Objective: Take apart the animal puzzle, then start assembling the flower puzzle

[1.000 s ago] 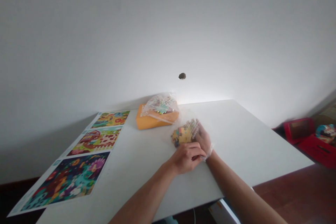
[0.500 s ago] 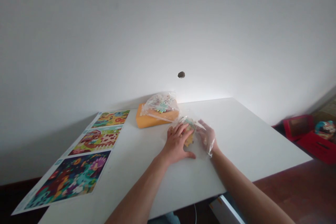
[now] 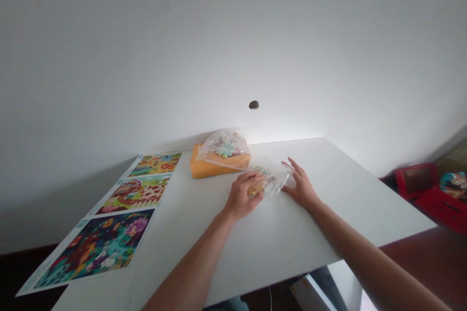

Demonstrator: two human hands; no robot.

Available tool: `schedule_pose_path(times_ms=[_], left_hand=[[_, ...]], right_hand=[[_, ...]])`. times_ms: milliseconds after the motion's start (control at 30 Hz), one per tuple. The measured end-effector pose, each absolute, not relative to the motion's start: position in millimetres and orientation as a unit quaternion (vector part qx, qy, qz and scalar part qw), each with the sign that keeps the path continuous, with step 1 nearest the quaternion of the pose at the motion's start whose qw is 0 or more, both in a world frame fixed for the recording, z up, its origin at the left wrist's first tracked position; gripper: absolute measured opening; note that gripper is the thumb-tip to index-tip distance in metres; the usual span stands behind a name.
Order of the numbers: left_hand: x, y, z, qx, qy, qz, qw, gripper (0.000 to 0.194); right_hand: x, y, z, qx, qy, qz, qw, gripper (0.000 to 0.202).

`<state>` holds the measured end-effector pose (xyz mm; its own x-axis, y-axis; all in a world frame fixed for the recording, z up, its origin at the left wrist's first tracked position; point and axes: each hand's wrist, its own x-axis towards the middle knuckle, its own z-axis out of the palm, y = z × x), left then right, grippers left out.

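Note:
A stack of yellowish puzzle pieces (image 3: 255, 188) lies on the white table, with a clear plastic bag (image 3: 279, 179) around or against it. My left hand (image 3: 241, 198) is closed over the stack from the left, fingers on its far side and thumb on the near side. To the right of the bag, my right hand (image 3: 302, 187) has its fingers spread. Its thumb and fingertips are at the bag's right end; whether they touch the film I cannot tell. Plastic partly covers the pieces.
Behind my hands an orange box (image 3: 209, 171) carries another clear bag of puzzle pieces (image 3: 226, 148). Three colourful picture sheets (image 3: 97, 248) lie along the table's left side. A wall with a hole (image 3: 253, 105) rises behind. Red boxes (image 3: 440, 204) stand on the floor at right.
My left hand has closed round the puzzle pieces from a flatter, spread pose. My right hand has moved slightly right, and the plastic no longer drapes over it.

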<state>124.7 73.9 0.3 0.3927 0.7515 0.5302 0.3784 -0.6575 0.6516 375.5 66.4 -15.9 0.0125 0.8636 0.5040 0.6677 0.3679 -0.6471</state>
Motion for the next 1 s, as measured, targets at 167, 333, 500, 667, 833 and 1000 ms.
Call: schedule_pose_path(times_ms=[167, 333, 500, 667, 833, 1000], left_hand=[[117.5, 83.5, 0.5, 0.677, 0.379, 0.456, 0.437, 0.029], [115.8, 90.2, 6.4, 0.455, 0.384, 0.498, 0.631, 0.035], [113.9, 89.3, 11.0, 0.29, 0.403, 0.382, 0.78, 0.044], [108.2, 85.3, 12.8, 0.294, 0.375, 0.313, 0.821, 0.06], [110.3, 82.8, 12.2, 0.413, 0.339, 0.407, 0.741, 0.064], [115.7, 87.1, 6.6, 0.502, 0.401, 0.457, 0.616, 0.053]], right_hand=[[337.9, 71.4, -13.0, -0.49, -0.599, 0.224, 0.593, 0.027], [338.3, 65.0, -14.8, -0.418, -0.471, 0.346, 0.695, 0.054], [340.7, 64.9, -14.9, -0.301, -0.503, 0.544, 0.601, 0.07], [335.6, 66.9, -18.6, -0.406, -0.458, 0.512, 0.603, 0.051], [337.2, 73.5, -20.4, -0.459, -0.433, 0.445, 0.635, 0.043], [336.5, 74.4, -19.3, -0.469, -0.434, 0.428, 0.64, 0.043]])
